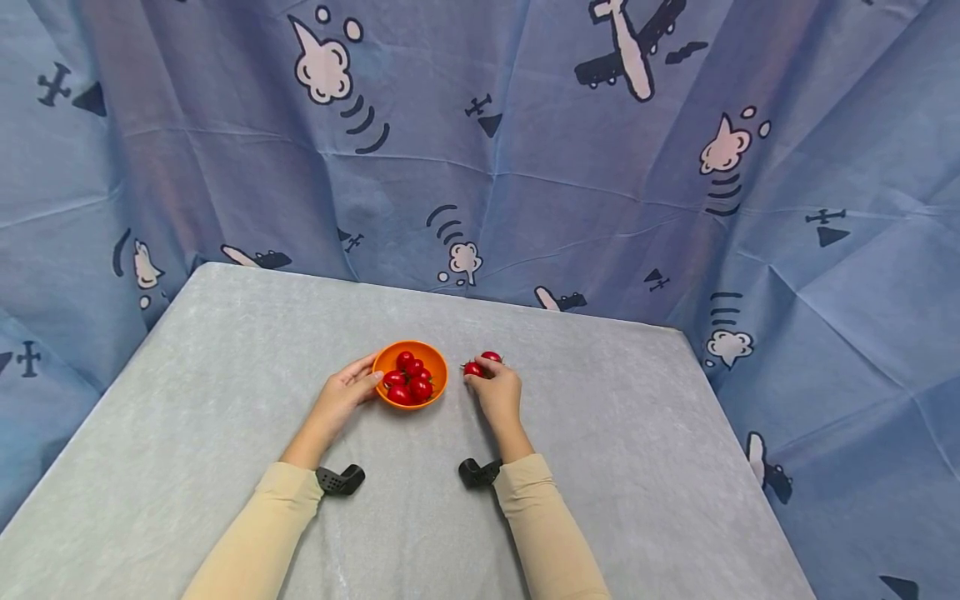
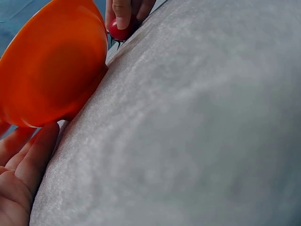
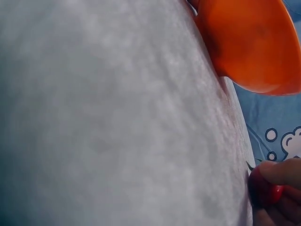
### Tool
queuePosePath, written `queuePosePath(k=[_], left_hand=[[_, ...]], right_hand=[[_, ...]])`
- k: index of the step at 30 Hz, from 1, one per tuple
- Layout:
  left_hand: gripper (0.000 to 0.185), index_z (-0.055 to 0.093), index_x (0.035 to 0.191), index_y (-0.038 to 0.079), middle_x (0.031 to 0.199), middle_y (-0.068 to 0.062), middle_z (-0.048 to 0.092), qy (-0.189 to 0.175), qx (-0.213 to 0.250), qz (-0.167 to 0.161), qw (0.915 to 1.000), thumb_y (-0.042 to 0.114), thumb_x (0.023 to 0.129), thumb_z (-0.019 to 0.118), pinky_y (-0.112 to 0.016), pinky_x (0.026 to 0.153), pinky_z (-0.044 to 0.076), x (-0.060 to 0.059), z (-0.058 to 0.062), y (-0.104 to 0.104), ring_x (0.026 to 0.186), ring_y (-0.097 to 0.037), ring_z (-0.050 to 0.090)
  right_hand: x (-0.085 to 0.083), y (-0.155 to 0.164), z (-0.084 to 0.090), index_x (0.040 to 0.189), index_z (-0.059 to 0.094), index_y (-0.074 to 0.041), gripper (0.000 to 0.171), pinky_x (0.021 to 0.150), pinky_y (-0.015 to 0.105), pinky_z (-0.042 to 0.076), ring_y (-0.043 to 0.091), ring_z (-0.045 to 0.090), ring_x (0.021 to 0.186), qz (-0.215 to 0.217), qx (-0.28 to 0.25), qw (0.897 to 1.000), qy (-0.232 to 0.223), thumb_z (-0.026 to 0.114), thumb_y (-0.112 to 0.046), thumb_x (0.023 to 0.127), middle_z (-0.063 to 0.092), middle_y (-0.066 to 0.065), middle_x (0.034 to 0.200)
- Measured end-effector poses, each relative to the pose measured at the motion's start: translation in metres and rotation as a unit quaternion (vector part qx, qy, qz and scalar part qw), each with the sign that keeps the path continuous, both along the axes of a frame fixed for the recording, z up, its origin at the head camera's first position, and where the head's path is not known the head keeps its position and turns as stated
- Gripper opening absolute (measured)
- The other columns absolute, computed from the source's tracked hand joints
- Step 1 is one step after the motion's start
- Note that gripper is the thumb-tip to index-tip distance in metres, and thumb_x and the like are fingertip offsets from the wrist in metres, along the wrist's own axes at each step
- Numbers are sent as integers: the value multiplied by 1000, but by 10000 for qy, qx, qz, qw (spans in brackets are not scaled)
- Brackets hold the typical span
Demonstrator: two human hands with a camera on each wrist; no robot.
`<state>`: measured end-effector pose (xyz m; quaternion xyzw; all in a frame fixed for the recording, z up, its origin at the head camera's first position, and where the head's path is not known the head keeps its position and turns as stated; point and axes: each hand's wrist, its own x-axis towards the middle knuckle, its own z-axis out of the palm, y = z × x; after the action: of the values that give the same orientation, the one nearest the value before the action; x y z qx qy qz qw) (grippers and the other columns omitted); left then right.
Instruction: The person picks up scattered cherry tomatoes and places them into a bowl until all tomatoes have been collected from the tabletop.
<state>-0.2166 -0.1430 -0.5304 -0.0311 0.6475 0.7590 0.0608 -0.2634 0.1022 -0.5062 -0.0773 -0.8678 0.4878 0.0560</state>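
Note:
An orange bowl (image 1: 437,371) holding several red cherry tomatoes (image 1: 408,379) sits mid-table. My left hand (image 1: 347,392) rests against the bowl's left side, fingers touching its wall; the left wrist view shows the bowl (image 2: 51,66) above my fingers (image 2: 28,160). My right hand (image 1: 495,392) lies just right of the bowl and pinches a cherry tomato (image 1: 472,368) on the cloth; a second tomato (image 1: 491,357) lies just beyond it. The right wrist view shows the pinched tomato (image 3: 265,188) under my fingertips (image 3: 282,172) and the bowl (image 3: 249,42).
A grey cloth covers the table (image 1: 225,400). A blue curtain printed with planes and clouds (image 1: 525,150) hangs close behind and at both sides. Black wrist-camera mounts (image 1: 339,479) (image 1: 477,472) sit at my cuffs.

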Motion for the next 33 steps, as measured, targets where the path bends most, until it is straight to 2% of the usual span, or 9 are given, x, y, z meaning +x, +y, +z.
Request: queuePosePath(k=[5,12,25,33], left_hand=[[54,39,150,-2,151,-25,44,-31,-3,-5,10000,13,100,55,-12,85,53,0,-1,0,98,10,61],[54,39,150,-1,151,-24,45,-25,-12,-54,10000,13,101,55,-12,85,52,2,0,0,98,11,60],[54,38,151,-1,151,-25,44,-57,-67,-25,10000,13,101,54,-11,86,52,0,2,1,98,12,60],[54,38,151,-1,151,-26,44,-32,-103,-37,9999,14,102,54,-11,86,51,1,3,0,98,11,60]], right_hand=[[0,0,0,115,74,-3,35,105,48,49,35,59,122,-85,-123,9998,-110,77,-8,81,68,20,124],[3,2,1,113,75,-4,33,102,46,52,32,64,116,-115,-166,9998,-3,79,-9,81,71,20,120],[8,1,15,110,76,-2,33,93,43,56,32,69,109,81,-266,9989,379,81,-7,79,73,21,112],[11,-4,24,110,76,0,32,90,42,57,31,70,106,128,-439,9985,287,80,-4,78,73,21,112]])
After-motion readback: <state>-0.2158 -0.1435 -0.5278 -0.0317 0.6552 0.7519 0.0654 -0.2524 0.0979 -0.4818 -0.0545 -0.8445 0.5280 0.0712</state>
